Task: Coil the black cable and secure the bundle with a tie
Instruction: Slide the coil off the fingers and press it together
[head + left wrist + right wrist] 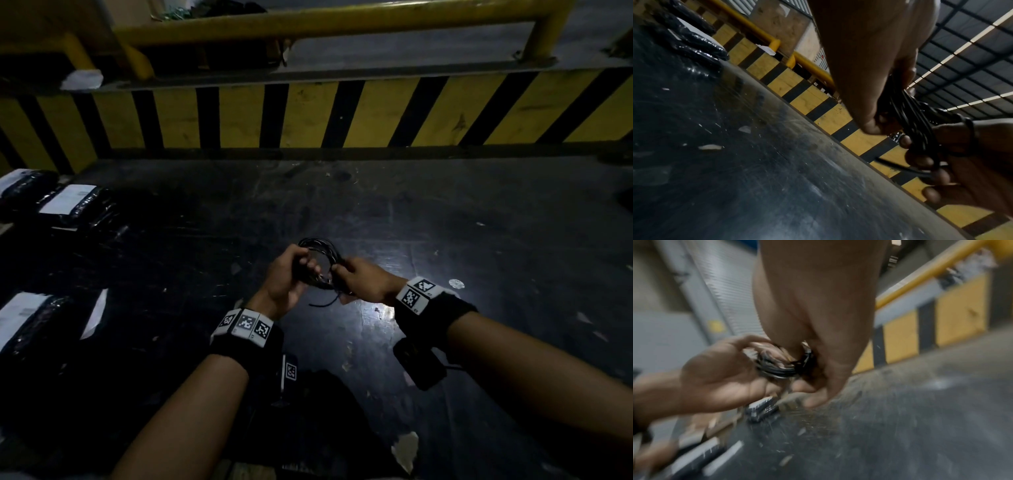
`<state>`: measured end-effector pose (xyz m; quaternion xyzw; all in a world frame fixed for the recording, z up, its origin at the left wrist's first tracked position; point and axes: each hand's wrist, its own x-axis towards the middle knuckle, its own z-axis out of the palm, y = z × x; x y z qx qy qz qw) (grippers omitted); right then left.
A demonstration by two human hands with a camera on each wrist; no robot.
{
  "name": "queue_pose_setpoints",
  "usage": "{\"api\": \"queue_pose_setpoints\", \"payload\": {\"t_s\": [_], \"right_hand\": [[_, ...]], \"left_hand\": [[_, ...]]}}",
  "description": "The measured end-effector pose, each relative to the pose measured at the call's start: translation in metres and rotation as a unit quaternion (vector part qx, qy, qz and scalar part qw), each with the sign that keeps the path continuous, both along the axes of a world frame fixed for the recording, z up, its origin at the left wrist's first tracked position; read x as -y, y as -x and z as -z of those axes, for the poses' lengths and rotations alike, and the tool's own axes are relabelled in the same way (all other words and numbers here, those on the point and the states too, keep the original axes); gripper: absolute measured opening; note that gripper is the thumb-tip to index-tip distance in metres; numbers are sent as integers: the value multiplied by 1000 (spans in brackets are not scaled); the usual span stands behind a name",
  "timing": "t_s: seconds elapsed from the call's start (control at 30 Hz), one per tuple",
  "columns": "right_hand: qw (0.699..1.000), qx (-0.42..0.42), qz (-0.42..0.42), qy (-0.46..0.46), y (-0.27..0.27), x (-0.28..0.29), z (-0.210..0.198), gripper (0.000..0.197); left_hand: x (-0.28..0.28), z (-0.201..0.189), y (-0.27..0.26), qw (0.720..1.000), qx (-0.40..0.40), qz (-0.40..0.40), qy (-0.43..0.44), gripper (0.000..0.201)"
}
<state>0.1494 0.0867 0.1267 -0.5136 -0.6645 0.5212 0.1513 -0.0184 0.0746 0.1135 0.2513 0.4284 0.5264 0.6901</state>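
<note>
The black cable [322, 251] is wound into a small coil and held above the dark table [445, 222] between both hands. My left hand [291, 274] grips the coil's left side with curled fingers. My right hand [359, 279] pinches its right side, where a strand wraps round the bundle. A short loose cable end [325, 303] hangs below the hands. In the left wrist view the coil [908, 113] runs from my left hand [875, 120] to the right hand's fingers [920, 160]. The right wrist view is blurred, with the coil [779, 365] between both hands. I cannot make out a separate tie.
Black wrapped packages with white labels [73, 202] lie at the table's left edge, another [27, 318] nearer me. A yellow and black striped barrier [308, 116] with a yellow rail [325, 20] bounds the far side. Small scraps of paper [406, 448] dot the surface.
</note>
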Motion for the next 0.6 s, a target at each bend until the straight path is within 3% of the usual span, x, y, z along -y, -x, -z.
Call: {"api": "queue_pose_setpoints", "payload": {"t_s": [0.1, 0.2, 0.27, 0.33, 0.37, 0.5, 0.6], "right_hand": [[970, 176, -79, -150, -10, -15, 1, 21], [935, 271, -138, -184, -21, -25, 1, 29], [923, 295, -156, -194, -26, -29, 3, 31], [921, 290, -146, -213, -30, -32, 4, 27], [928, 275, -124, -219, -34, -34, 6, 23], [966, 167, -7, -197, -48, -29, 12, 28], [987, 99, 25, -126, -54, -18, 24, 23]], "left_hand": [[0, 10, 1, 981, -188, 14, 38, 25], [-1, 12, 1, 900, -421, 116, -11, 8], [-5, 9, -3, 852, -488, 174, -76, 5], [-11, 7, -9, 820, -523, 204, -106, 17], [-12, 7, -13, 820, -525, 203, -104, 23], [-16, 17, -31, 876, -463, 115, -75, 32], [-15, 27, -52, 879, -469, 62, -57, 33]]}}
